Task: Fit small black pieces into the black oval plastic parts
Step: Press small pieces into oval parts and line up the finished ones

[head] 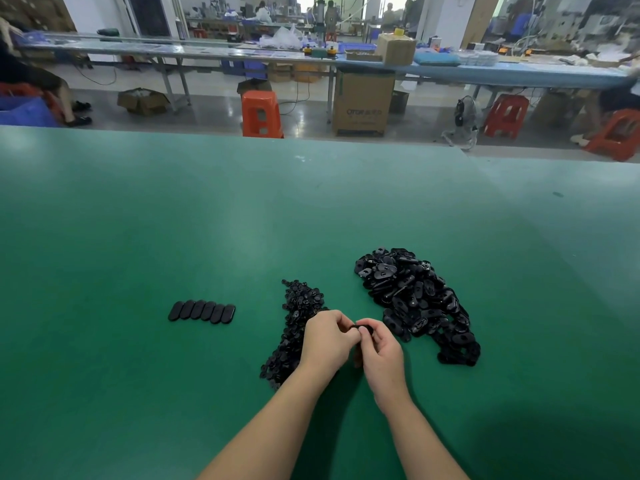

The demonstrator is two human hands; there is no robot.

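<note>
My left hand (325,341) and my right hand (381,351) meet over the green table, both pinching one black oval part (362,329) between the fingertips. Most of that part is hidden by my fingers, and I cannot tell whether a small piece sits in it. A heap of small black pieces (294,320) lies just left of my hands, partly under my left hand. A larger heap of black oval parts (415,299) lies to the right. A neat row of several oval parts (202,311) lies flat further left.
The green table (173,220) stretches wide to its far edge. Beyond it are an orange stool (261,114), a cardboard box (362,103) and long workbenches with people in the background.
</note>
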